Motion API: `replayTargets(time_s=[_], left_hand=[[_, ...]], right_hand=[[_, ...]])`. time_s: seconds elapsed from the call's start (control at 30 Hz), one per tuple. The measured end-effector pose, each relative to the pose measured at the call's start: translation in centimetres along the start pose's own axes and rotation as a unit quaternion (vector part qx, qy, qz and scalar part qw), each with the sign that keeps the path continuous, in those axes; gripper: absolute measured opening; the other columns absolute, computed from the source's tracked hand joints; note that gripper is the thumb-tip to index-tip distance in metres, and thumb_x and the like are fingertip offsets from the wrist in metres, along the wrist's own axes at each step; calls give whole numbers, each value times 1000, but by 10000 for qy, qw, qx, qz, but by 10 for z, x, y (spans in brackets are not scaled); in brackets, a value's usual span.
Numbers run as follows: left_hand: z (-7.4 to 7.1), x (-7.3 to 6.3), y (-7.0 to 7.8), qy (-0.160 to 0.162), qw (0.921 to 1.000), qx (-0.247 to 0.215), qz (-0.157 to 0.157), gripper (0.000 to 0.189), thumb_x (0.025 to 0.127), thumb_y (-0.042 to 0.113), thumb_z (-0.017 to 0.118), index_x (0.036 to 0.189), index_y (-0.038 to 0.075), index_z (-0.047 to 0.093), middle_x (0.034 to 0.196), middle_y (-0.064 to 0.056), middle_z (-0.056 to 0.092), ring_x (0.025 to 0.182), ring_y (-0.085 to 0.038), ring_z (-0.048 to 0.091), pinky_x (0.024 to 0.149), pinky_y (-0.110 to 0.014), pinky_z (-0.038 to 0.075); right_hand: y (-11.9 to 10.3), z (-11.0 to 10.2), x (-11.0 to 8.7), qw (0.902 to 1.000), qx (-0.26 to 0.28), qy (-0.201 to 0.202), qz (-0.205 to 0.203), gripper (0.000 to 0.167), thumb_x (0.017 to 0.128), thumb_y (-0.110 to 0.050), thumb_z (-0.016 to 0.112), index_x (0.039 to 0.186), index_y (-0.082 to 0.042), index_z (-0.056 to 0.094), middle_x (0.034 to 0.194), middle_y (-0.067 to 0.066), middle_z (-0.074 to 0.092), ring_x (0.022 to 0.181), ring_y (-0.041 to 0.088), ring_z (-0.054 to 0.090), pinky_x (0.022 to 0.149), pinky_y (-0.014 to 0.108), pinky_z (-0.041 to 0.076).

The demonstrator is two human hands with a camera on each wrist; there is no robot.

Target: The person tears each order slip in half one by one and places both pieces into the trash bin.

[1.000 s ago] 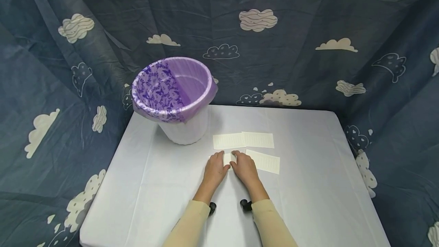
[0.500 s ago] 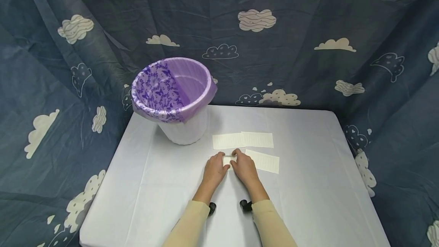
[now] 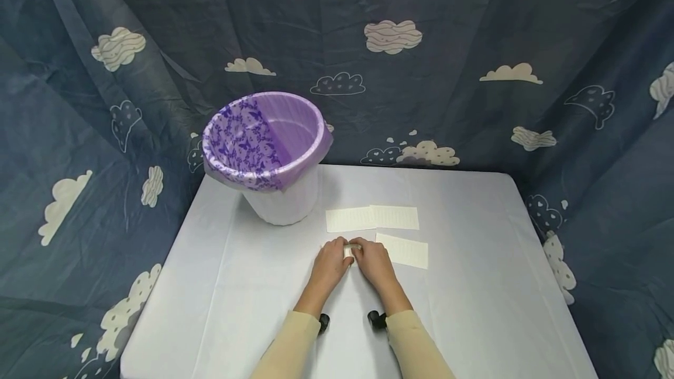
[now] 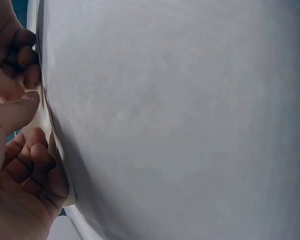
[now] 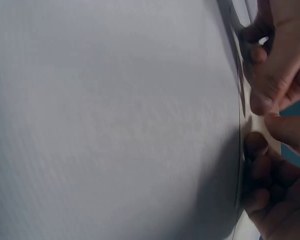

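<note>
Dark blue cloud cloth (image 3: 447, 110) hangs behind the white tabletop (image 3: 484, 274). The left hand (image 3: 329, 263) and right hand (image 3: 374, 263) pinch one paper slip (image 3: 348, 252) between them, maybe to keep both ends steady; their fingers hide most of it. Two flat slips (image 3: 350, 220) lie just past the hands, a third slip (image 3: 402, 251) beside the right hand. Past the left hand stands a white bin (image 3: 281, 206) with a purple bag (image 3: 244, 139).

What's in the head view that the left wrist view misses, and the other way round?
Only the head view: the purple-lined bucket, three flat paper slips and the sleeves. Only the left wrist view: a close look at the palm side of the fingers. Both: the left hand, right hand, held paper and white tablecloth.
</note>
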State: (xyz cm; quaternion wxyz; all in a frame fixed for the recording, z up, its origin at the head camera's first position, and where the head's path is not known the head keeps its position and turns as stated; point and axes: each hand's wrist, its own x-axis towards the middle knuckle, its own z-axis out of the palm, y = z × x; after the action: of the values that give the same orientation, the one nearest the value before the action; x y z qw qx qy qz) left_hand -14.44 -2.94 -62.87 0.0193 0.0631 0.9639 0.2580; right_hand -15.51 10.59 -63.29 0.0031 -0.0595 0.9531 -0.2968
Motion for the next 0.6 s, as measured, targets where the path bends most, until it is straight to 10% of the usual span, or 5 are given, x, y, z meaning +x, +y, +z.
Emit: replayTargets(time_s=[0.6], left_hand=[[-9, 1, 12, 444, 9981, 37, 422, 23, 107, 27, 64, 119, 12, 75, 108, -3, 82, 92, -21, 71, 78, -35, 59]], right_hand=[[-3, -20, -7, 9979, 465, 455, -14, 17, 103, -15, 69, 91, -7, 78, 77, 4, 76, 66, 12, 61, 63, 30, 50]])
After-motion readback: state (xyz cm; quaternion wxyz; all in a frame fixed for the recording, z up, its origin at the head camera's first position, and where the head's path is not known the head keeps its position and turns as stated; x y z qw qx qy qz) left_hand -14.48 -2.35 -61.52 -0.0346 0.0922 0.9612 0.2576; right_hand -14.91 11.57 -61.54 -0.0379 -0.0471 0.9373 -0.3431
